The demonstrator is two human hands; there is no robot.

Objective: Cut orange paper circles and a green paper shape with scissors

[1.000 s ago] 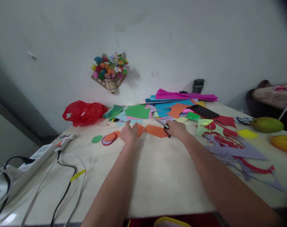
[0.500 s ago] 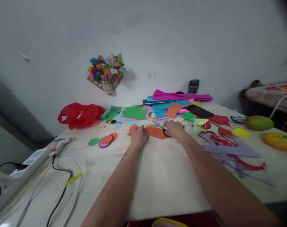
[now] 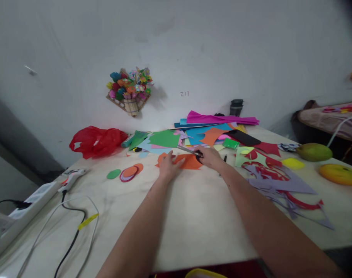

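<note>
My left hand (image 3: 169, 166) lies on the left part of an orange paper sheet (image 3: 189, 161) in the middle of the table (image 3: 193, 216), fingers pressed on it. My right hand (image 3: 211, 157) grips a pair of scissors (image 3: 190, 151) at the sheet's right edge. The blades point left and away, over the orange sheet. A black pen (image 3: 223, 161) lies just right of my right wrist.
Piles of coloured paper (image 3: 210, 131) lie at the back, with red and purple offcuts (image 3: 280, 177) on the right. Cut paper circles (image 3: 126, 173), a red plastic bag (image 3: 94, 141), a glue gun (image 3: 70, 178), a power strip (image 3: 25, 204) with cables and two mangoes (image 3: 326, 162) surround the hands.
My left hand slid right along the orange sheet. My right hand lifted the scissors, so the blades now show above the sheet. The camera shifted slightly right.
</note>
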